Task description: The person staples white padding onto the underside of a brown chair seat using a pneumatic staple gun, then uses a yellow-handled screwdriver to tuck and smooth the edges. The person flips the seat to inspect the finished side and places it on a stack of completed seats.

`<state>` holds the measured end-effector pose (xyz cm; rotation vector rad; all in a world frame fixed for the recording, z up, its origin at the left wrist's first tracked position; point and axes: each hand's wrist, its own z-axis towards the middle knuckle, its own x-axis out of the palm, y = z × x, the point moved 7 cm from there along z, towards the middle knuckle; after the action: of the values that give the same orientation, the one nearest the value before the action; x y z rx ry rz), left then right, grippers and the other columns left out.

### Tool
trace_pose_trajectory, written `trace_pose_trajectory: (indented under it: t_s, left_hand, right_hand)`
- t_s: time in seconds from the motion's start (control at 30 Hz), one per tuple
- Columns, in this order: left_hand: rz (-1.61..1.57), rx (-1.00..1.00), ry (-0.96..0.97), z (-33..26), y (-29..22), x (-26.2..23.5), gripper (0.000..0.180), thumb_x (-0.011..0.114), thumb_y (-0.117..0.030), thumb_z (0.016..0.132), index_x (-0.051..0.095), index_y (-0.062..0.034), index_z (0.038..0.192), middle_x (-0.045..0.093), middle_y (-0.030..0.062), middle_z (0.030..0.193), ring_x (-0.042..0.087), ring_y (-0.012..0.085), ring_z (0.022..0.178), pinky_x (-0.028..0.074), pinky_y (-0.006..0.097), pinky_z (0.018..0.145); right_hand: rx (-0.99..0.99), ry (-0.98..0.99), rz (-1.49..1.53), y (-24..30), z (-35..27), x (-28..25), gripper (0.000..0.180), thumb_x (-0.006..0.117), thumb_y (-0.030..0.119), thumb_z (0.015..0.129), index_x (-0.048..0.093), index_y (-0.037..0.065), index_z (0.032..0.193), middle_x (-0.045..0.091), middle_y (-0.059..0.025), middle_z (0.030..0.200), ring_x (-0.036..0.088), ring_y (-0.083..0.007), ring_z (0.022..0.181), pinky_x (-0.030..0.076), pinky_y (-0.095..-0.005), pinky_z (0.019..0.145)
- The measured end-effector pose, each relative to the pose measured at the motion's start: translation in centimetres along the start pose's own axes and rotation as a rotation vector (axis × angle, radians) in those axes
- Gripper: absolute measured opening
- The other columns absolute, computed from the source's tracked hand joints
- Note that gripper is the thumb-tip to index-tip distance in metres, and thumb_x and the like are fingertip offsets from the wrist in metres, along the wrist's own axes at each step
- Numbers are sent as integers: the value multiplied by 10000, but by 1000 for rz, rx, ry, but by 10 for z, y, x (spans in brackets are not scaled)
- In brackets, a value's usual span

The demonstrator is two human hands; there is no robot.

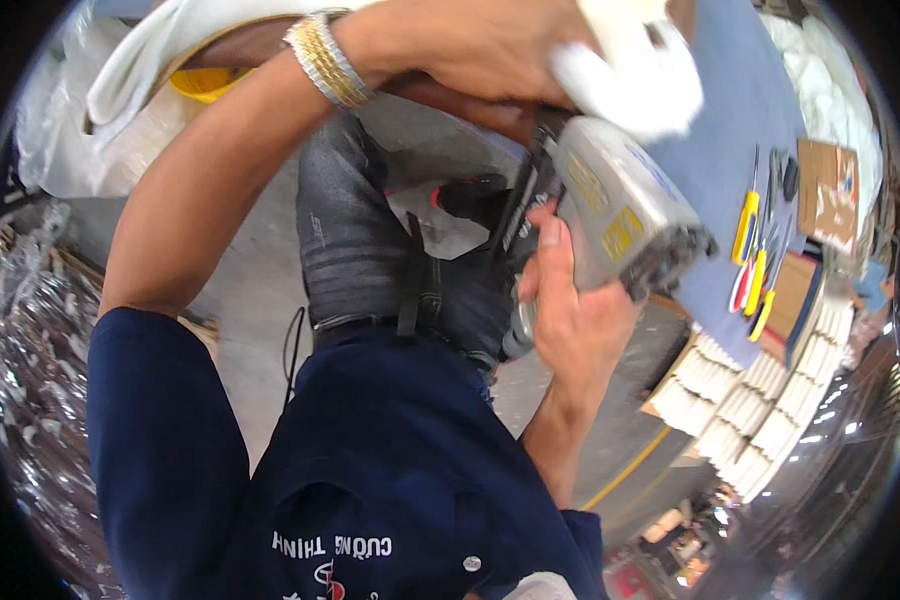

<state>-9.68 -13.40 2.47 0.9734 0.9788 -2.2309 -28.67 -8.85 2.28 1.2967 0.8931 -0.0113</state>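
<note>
In my right hand (580,310) is a grey pneumatic staple gun (610,200), its fingers wrapped around the handle. The gun's long black magazine (525,205) lies on its left side, and its nose points up toward the workpiece. My left arm, with a gold and silver bracelet, reaches across the top of the view. The left hand (500,50) rests at a brown piece (430,95) edged with white padded material (170,45). Blurred white material (640,80) covers or hides its fingertips, so their grip is unclear.
A blue-grey work surface (735,70) at the right holds yellow-handled screwdrivers (747,225) and other hand tools. Stacked cream strips (760,410) and a cardboard piece (828,190) are beyond. Plastic-wrapped goods (35,400) stand at the left, and a black cord (292,350) hangs near my leg.
</note>
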Motion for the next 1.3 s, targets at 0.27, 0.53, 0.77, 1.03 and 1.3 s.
trace_pose_trajectory:
  t_s: [0.27,0.53,0.77,1.03,1.3]
  left_hand:
    - [160,-321,53,-3,-27,-26,358,840,-249,817,707,15,1020,719,141,1049,708,308,946,530,373,858]
    - [-108,-590,-268,-20,-20,-10,341,864,-285,858,728,6,972,720,86,885,672,144,798,513,318,758]
    - [168,-172,-190,-18,-27,-25,325,863,-246,831,722,15,965,696,102,874,680,282,788,535,375,780]
    - [-13,-320,-170,-24,1,-17,236,828,-153,789,741,0,946,733,147,924,708,352,862,538,398,773]
    - [-95,-358,-98,-20,14,-17,242,819,-148,737,775,-10,931,750,180,894,722,367,838,558,401,772]
  right_hand:
    - [111,-3,326,-75,-53,-15,241,723,77,943,688,-52,1143,761,-169,998,715,-227,796,553,-349,716]
    - [33,113,377,-83,-59,2,397,663,18,990,559,-86,1360,720,-141,1215,606,-92,696,518,-252,581]
    - [84,9,575,-64,-58,-8,450,622,-24,992,466,-96,1408,691,-225,1246,633,-128,685,543,-275,570]
    - [18,-63,493,-40,-40,-4,425,586,-34,1004,454,-111,1400,684,-246,1248,640,-140,679,552,-286,598]
    - [33,-62,371,-22,-34,4,389,550,22,1042,487,-76,1413,679,-190,1270,577,-106,649,510,-267,594]
